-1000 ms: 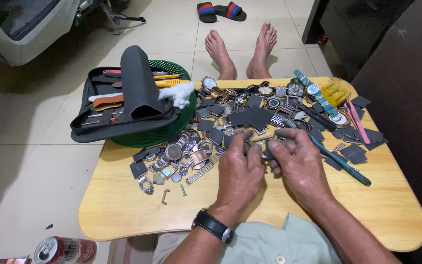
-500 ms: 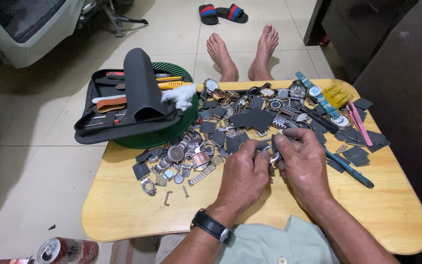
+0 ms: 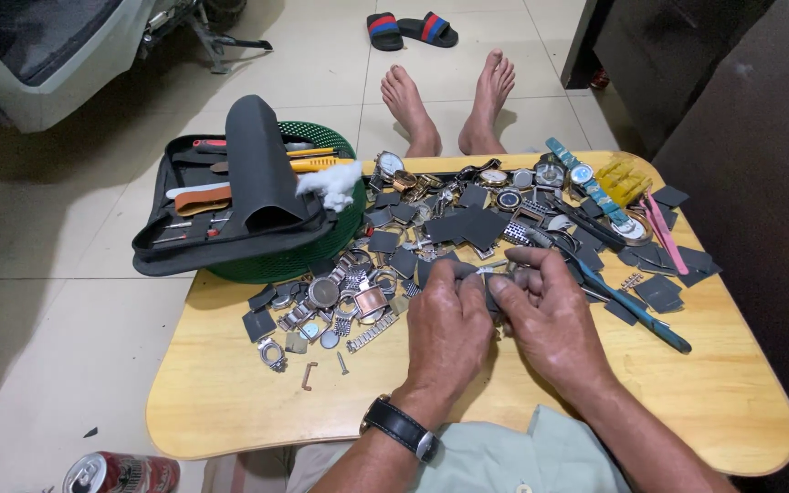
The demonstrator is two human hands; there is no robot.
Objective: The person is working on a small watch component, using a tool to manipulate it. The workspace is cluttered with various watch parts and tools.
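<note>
My left hand [image 3: 447, 324] and my right hand [image 3: 545, 310] meet over the middle of a low wooden table [image 3: 230, 393]. Together they pinch a small dark, grey piece with a bit of metal [image 3: 488, 274] between the fingertips; its exact kind is too small to tell. A black wristwatch [image 3: 401, 427] sits on my left wrist. Just beyond the hands lies a heap of watch cases, bracelets and dark square pads [image 3: 431, 228]. A blue-handled tool [image 3: 636, 310] lies right of my right hand.
An open black tool case [image 3: 230, 201] rests on a green basket [image 3: 321, 246] at the table's left. Whole watches [image 3: 582, 178] and pink tweezers [image 3: 664, 233] lie at the right. Another person's bare feet [image 3: 449, 100] are beyond the table. A red can [image 3: 120, 473] stands on the floor.
The hands have stayed together at the table's middle, with only slight finger shifts. The camera has tilted a little, so the scene sits slightly lower in view.
</note>
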